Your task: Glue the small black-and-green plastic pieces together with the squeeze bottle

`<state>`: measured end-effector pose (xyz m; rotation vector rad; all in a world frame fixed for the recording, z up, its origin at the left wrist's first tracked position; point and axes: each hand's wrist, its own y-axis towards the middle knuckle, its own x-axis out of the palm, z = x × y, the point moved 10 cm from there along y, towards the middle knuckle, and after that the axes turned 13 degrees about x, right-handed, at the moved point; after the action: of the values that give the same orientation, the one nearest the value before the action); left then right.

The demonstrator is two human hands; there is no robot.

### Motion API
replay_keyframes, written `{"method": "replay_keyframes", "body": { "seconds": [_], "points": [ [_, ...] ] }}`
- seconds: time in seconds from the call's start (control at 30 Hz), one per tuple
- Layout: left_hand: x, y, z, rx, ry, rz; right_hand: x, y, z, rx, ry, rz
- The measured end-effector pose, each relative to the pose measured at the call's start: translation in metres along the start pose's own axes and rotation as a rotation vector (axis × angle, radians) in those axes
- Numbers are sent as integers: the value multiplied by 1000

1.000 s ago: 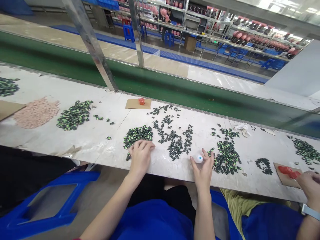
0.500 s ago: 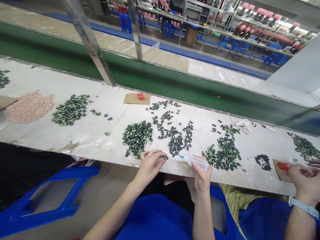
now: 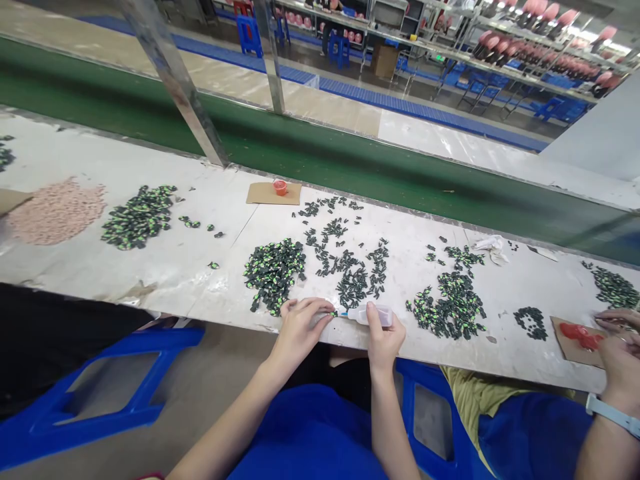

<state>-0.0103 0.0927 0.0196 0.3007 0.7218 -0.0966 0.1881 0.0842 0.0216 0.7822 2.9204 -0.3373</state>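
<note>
Between its thumb and fingertips, my left hand (image 3: 303, 325) pinches a small black-and-green piece (image 3: 334, 313) just above the table's near edge. My right hand (image 3: 385, 339) grips a clear squeeze bottle (image 3: 373, 315) tilted sideways. The bottle's thin blue tip (image 3: 344, 313) is at the small piece; whether they touch I cannot tell. Left of my hands lies a pile of black-and-green pieces (image 3: 275, 270). Plain small black parts (image 3: 353, 285) are scattered in front of my hands.
A red cup (image 3: 280, 187) stands on cardboard (image 3: 260, 193) at the back. More black-and-green pieces (image 3: 457, 303) lie to the right. A co-worker's hand (image 3: 620, 353) is beside red material (image 3: 583, 335) at far right. Pink pieces (image 3: 57, 213) are heaped at left. A green conveyor (image 3: 325, 157) runs behind.
My right hand has moved left with the squeeze bottle, bringing its tip to the piece in my left hand. My left hand has hardly moved. The co-worker's hand has shifted off the red material.
</note>
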Motion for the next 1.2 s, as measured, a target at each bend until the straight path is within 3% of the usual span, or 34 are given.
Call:
{"method": "replay_keyframes", "body": {
  "seconds": [1.2],
  "points": [
    [-1,4,0,-24,-17,-31,-1,3,3,24,-50,33]
  ]
}}
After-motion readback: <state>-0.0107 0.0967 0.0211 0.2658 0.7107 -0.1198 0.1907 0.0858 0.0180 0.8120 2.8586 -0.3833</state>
